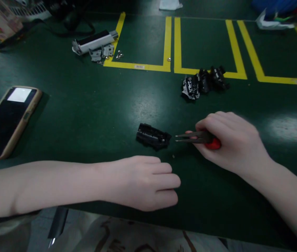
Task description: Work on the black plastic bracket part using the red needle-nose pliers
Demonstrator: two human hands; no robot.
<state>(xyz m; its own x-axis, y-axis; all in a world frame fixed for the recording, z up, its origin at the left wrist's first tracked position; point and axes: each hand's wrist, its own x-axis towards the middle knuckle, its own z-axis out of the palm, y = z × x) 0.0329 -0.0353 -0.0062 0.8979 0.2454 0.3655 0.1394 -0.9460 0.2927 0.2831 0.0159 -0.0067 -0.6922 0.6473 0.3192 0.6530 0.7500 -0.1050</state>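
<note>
My right hand (232, 140) is wrapped round long-nose pliers (197, 137) with a red handle. Their slim jaws point left, the tips slightly apart. Just beyond those tips lies a black plastic part (153, 135), hollow and elongated, flat on the green table with a gap between it and the pliers. My left hand (150, 183) rests on the table in front of that part, its fingers curled under. The fingertips are hidden, so whatever they may hold cannot be seen. A tiny light piece (173, 156) lies between my hands.
Several black mechanical assemblies (203, 83) sit by the yellow tape (208, 72). At the back left are a white and black elongated part (94, 42), grey metal brackets (102, 52) and small metal rings (119, 55). A phone (8, 120) lies on the left.
</note>
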